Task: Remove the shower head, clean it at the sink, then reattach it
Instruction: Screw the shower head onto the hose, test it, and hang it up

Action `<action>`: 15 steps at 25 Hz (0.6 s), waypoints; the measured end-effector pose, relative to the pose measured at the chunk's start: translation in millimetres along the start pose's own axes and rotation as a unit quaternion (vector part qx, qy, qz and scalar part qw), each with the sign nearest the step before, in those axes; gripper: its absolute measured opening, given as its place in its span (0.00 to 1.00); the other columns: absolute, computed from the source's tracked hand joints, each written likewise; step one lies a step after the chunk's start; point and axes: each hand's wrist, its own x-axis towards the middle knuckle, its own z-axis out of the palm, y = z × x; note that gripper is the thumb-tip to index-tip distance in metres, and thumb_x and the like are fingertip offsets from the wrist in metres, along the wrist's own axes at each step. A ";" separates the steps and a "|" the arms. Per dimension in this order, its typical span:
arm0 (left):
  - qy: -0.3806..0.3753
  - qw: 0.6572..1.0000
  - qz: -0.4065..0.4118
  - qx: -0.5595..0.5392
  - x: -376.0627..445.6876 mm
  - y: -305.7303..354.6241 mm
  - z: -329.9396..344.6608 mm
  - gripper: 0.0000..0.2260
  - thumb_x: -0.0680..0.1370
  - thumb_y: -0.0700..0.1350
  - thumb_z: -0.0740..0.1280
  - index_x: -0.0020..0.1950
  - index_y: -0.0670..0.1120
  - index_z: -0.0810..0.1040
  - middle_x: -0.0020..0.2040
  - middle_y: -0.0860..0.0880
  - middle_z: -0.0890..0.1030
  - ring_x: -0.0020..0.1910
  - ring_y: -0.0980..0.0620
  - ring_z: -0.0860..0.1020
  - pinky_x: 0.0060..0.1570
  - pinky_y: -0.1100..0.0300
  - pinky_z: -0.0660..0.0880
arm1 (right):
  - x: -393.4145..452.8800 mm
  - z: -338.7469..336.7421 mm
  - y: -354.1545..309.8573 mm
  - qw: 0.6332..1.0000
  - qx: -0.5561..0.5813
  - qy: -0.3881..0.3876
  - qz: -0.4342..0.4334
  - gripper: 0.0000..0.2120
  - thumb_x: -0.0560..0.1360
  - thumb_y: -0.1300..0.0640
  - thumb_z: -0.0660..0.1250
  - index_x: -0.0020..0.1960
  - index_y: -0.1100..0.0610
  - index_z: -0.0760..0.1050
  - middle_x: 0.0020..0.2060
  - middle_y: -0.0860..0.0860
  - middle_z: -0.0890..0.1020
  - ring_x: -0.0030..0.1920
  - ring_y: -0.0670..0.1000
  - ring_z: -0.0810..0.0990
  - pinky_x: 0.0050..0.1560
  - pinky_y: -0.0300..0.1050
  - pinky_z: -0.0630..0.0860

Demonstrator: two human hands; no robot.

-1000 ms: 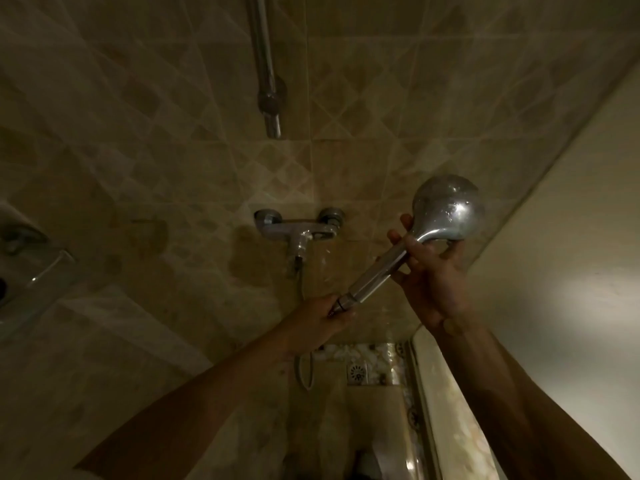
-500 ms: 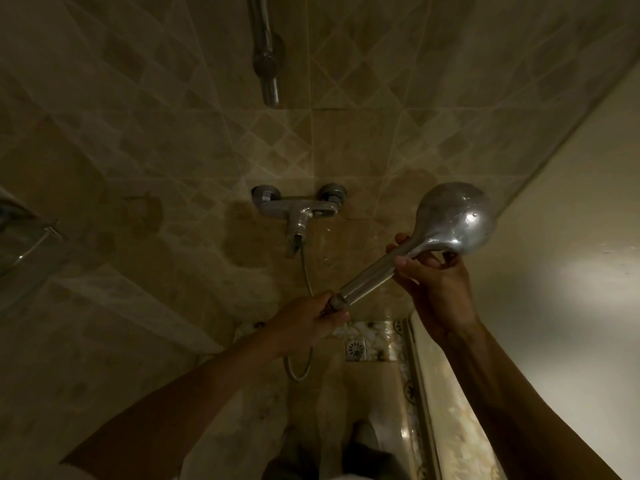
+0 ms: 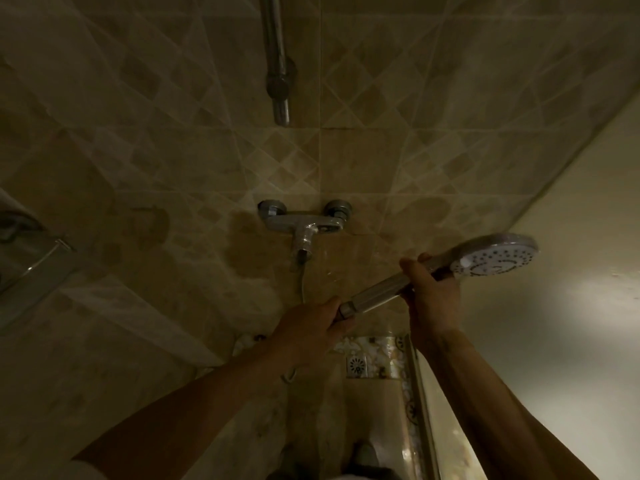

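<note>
Shower head held in both hands, right of centre.
The right hand (image 3: 429, 292) grasps the shower head (image 3: 491, 263) at its neck; the left hand (image 3: 308, 327) clenches the handle's lower end, below the mixer tap (image 3: 304, 225).

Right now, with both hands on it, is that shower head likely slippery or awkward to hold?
Probably slippery: the shower head looks like glossy chrome. It is likely top-heavy, as the wide face overhangs the right hand. The thin hose by the left hand hangs loosely, so probably floppy.
</note>
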 end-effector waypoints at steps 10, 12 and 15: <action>-0.018 0.998 -0.045 -0.036 6.1 -15.1 9.5 0.15 0.80 0.59 0.58 0.60 0.52 0.73 0.47 0.49 0.82 0.45 0.49 0.80 0.42 0.56 0.74 | -3.3 -3.5 7.5 0.976 0.095 -0.155 0.117 0.15 0.77 0.64 0.64 0.61 0.54 0.68 0.43 0.53 0.80 0.50 0.54 0.82 0.54 0.53 0.78; -0.006 0.997 -0.054 -0.049 5.7 -17.3 8.3 0.14 0.80 0.58 0.58 0.59 0.52 0.74 0.46 0.49 0.82 0.44 0.50 0.80 0.41 0.56 0.73 | -3.3 -9.9 6.7 0.975 0.047 -0.188 0.107 0.16 0.78 0.68 0.62 0.63 0.56 0.71 0.48 0.54 0.82 0.55 0.55 0.83 0.55 0.54 0.79; 0.004 0.998 -0.038 -0.041 6.4 -21.1 6.2 0.14 0.80 0.59 0.58 0.58 0.52 0.73 0.46 0.49 0.82 0.44 0.50 0.80 0.44 0.51 0.77 | -2.7 -10.2 10.3 0.988 -0.050 -0.139 0.043 0.12 0.74 0.62 0.71 0.57 0.56 0.76 0.50 0.55 0.83 0.54 0.57 0.83 0.48 0.49 0.81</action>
